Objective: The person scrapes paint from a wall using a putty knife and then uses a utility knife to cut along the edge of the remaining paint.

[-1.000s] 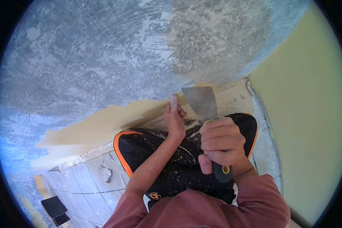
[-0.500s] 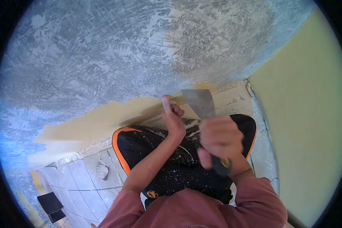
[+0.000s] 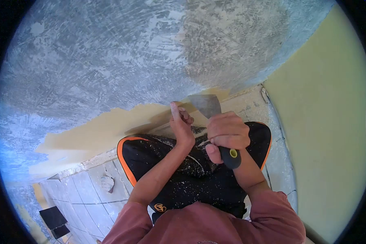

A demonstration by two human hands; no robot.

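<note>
The scraper (image 3: 207, 106) worries me: its blade stands near the foot of the grey-coated wall (image 3: 110, 61), just beside the left hand (image 3: 182, 128), so a sideways slip could nick that raised thumb. The right hand (image 3: 228, 132) has its fingers wrapped round the handle; the left's are loosely curled — I see nothing in them. Too steep a tilt might gouge the surface. Knees in dusty black trousers (image 3: 179, 191) crowd the space, the yellowish side wall (image 3: 329, 101) hems in the right, and a pale flake (image 3: 107, 184) lies on the tiles (image 3: 80, 184).

Bright light, black fisheye corners
</note>
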